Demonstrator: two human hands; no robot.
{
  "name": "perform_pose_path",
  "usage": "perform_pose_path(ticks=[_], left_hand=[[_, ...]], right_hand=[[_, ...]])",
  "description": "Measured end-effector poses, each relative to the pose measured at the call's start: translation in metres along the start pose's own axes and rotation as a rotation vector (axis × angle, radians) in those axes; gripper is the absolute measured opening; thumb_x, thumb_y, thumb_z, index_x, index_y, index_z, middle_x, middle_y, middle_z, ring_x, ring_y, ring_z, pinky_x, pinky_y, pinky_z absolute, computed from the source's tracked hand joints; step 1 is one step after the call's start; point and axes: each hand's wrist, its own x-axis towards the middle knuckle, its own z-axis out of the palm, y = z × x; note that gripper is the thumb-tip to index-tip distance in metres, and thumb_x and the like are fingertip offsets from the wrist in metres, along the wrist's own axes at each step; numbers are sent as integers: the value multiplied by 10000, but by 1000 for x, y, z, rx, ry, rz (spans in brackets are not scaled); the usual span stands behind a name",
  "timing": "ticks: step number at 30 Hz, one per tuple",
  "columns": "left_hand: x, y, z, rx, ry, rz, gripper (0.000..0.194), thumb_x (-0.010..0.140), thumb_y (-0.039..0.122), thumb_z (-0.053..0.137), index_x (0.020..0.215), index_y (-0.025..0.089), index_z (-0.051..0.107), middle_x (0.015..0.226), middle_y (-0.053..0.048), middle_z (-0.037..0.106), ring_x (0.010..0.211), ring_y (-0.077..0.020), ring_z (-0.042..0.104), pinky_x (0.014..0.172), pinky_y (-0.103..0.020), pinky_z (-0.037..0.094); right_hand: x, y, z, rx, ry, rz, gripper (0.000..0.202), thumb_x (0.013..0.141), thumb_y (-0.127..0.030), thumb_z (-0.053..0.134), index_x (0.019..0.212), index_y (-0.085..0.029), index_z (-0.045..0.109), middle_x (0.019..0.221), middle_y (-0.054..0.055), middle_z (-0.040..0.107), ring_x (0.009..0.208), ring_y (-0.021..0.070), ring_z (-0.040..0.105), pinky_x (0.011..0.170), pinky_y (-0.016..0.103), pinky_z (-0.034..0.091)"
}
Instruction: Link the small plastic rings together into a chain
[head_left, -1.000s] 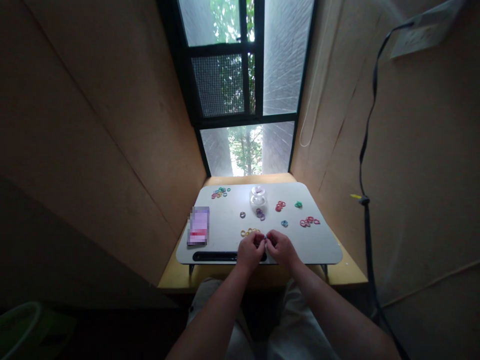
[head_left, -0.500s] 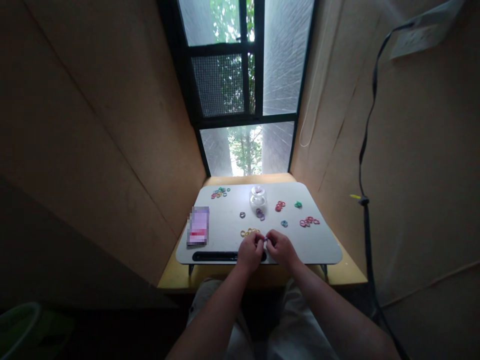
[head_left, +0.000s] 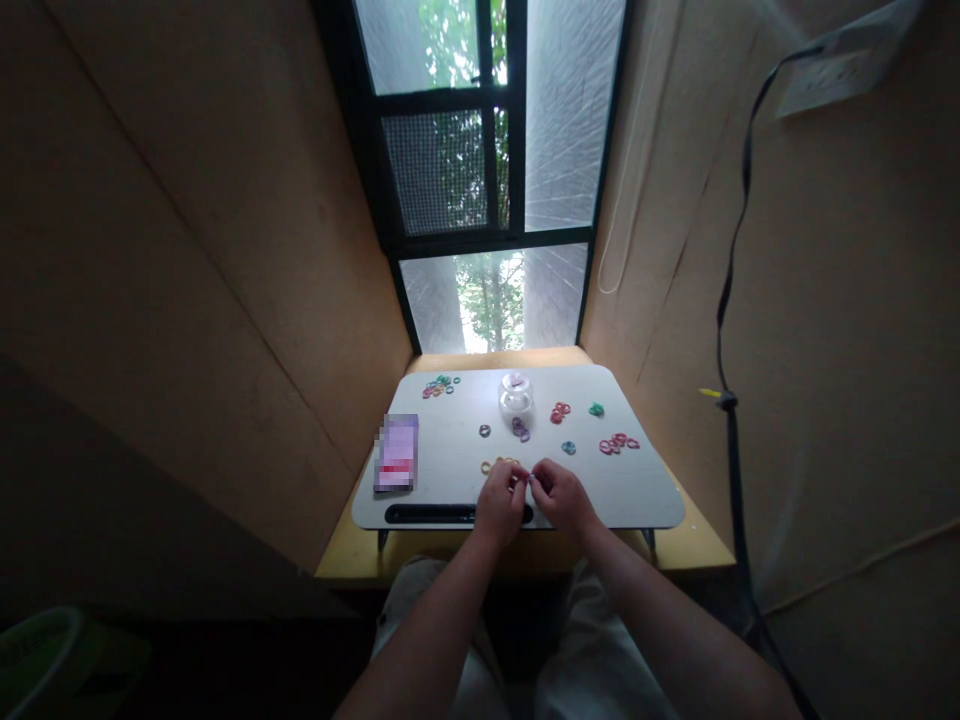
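Fingers (head_left: 517,474): curled inward on both hands, tips almost meeting over the near part of the white tabletop (head_left: 450,487).
Right hand (head_left: 562,495): thumb and forefinger pinch a small bluish piece (head_left: 532,478) at their very tips.
Left hand (head_left: 501,502): tips bunched just beside that piece; too small and shaded here to tell whether they grip it as well.
Pinch: in my judgement, best kept light and right at the fingertips, one hand steadying while the other makes the fine adjustment; a hard squeeze would likely make so tiny a piece slip.
Steadiness: low, close hands suit this work; a sudden jerk could scatter the yellow rings (head_left: 499,462) just beyond the left fingers.
Piece, place: between the two hands, to the right of the yellow rings.
Piece, look: tiny, bluish with a pale glint, largely covered by the fingertips.
Yellow rings: loose cluster of thin loops, partly hidden by the left hand.
Purple rings (head_left: 520,429): clumped just on the near side of the clear jar (head_left: 517,398).
Blue rings (head_left: 568,448): small knot beyond the right hand, with pink-red rings (head_left: 619,443) farther to the right.
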Motion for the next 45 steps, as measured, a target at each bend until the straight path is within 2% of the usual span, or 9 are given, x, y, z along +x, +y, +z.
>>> perform_pose_path(ticks=[9,17,22,28,35,45], left_hand=[[-2,-3,1,13,-37,-31,117,862,167,490,891,205,597,877,-18,633,812,-156,577,762,-282,444],[-2,-2,-5,-48,-83,-12,114,870,169,467,887,202,575,856,-16,634,784,-146,581,747,-266,444],[-2,-3,-3,-52,-45,-44,97,852,180,489,890,200,576,855,-11,635,762,-135,585,734,-261,450],[-4,-1,-1,-68,-8,-86,120,834,274,566,914,184,567,852,-14,628,671,-114,588,629,-235,450],[-3,2,-3,-26,-37,-41,53,827,228,572,824,191,609,795,0,646,684,-117,598,640,-235,452],[-3,1,-1,-38,-64,-46,62,803,201,595,854,194,630,818,-5,668,664,-115,624,637,-236,485]], right_hand=[[1,4,2,30,18,9,38,778,-220,522,748,-209,503,592,-43,494,536,117,456,527,225,352],[3,6,2,-3,32,-14,56,751,-174,499,720,-198,538,620,-19,520,575,128,469,549,233,371],[2,6,2,10,24,13,68,762,-205,521,694,-203,519,574,-34,491,534,120,440,519,229,351],[1,6,2,4,35,19,98,766,-225,533,676,-205,499,563,-41,486,528,117,444,519,227,350],[3,7,1,8,48,29,83,760,-217,532,681,-203,509,575,-38,494,535,118,457,525,229,358],[4,12,1,41,75,63,75,739,-225,554,695,-213,494,566,-46,498,513,118,472,509,229,367]])
